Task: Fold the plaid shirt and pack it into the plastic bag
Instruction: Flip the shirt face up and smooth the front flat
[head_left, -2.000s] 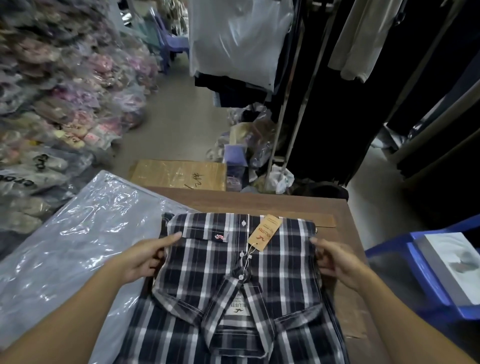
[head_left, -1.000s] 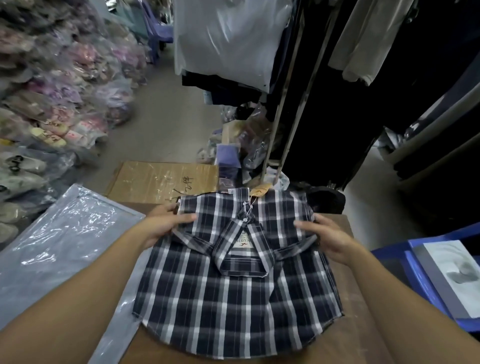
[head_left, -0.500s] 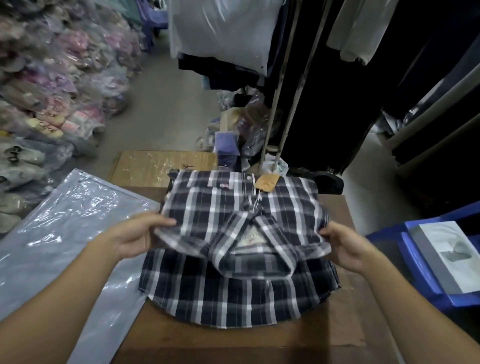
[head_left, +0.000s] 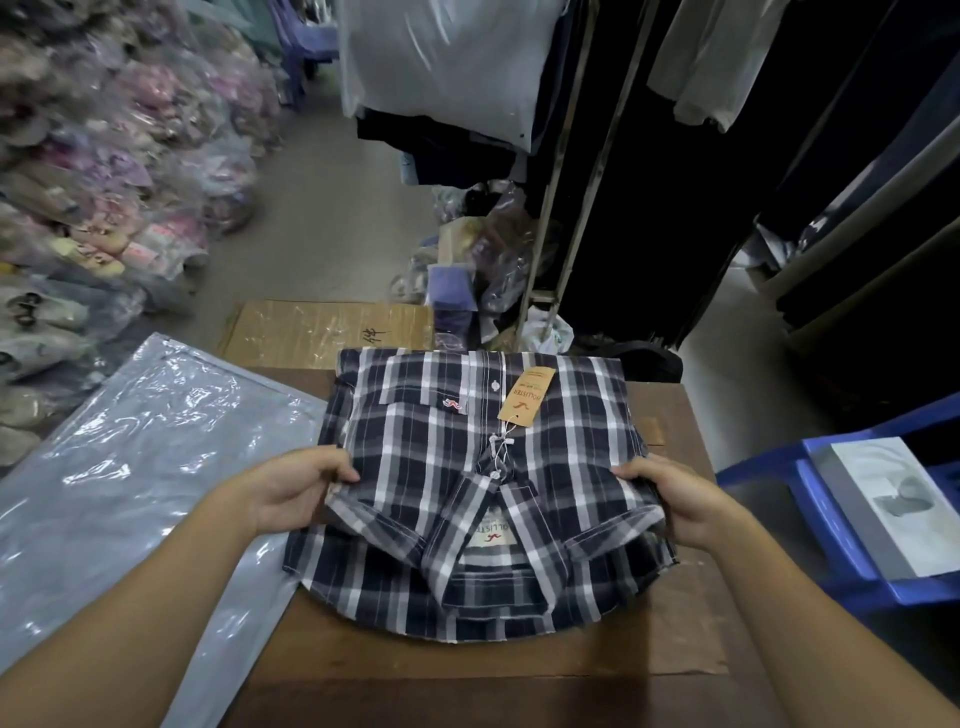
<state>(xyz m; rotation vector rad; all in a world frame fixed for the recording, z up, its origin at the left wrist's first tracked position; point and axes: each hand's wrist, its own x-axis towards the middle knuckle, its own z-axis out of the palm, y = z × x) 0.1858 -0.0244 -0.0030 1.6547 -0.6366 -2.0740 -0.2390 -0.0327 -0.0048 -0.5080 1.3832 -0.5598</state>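
Note:
A navy, grey and white plaid shirt (head_left: 447, 467) lies folded on the wooden table (head_left: 675, 644), collar toward me, with a tan hang tag (head_left: 524, 397) on its front. The upper folded layer rests over the hem part. My left hand (head_left: 291, 491) pinches the shirt's left edge at shoulder height. My right hand (head_left: 675, 501) pinches its right edge. A large clear plastic bag (head_left: 119, 467) lies flat to the left of the shirt, partly hanging off the table.
A flat cardboard box (head_left: 322, 332) lies beyond the table. Bagged clothes (head_left: 104, 171) are piled at the left. A garment rack with dark clothes (head_left: 675, 182) stands behind. A blue plastic stool (head_left: 831, 519) with a white box (head_left: 893, 509) is at the right.
The shirt's collar half was lifted away from me, then brought back over the hem part. It now lies flatter and more spread out, both hands still gripping its sides.

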